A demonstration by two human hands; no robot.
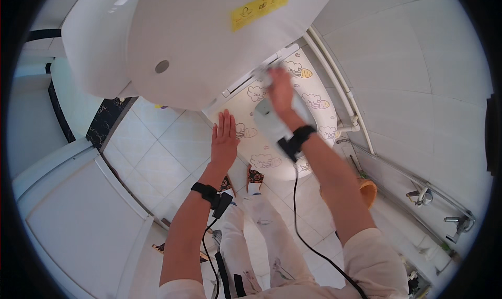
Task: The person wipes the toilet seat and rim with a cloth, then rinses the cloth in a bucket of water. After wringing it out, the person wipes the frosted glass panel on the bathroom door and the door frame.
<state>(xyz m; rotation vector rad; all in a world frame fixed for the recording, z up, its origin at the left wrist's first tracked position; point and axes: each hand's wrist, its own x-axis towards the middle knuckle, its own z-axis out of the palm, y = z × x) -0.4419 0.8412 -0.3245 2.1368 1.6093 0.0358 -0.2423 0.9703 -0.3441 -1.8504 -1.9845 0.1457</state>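
A toilet seat [264, 160] with a cream cover of cartoon animals and carrots lies below me, around the pale toilet bowl [272, 125]. My left hand [225, 139] rests on the seat's left edge, palm down, fingers stretched out and holding nothing. Across the seat, my right hand [281, 90] is closed near the hinge strip [240, 83] at the back. In its fingers is a pale crumpled wad [262, 75], blurred by motion, perhaps a cloth or tissue. Black bands with cables sit on both wrists.
Behind the seat rises a broad white panel [193, 32] bearing a yellow sticker [261, 7]. White pipes [337, 82] run along the right wall, with metal taps [457, 226] lower down. An orange bucket [367, 192] stands beyond my right forearm. At left is a white door [86, 220].
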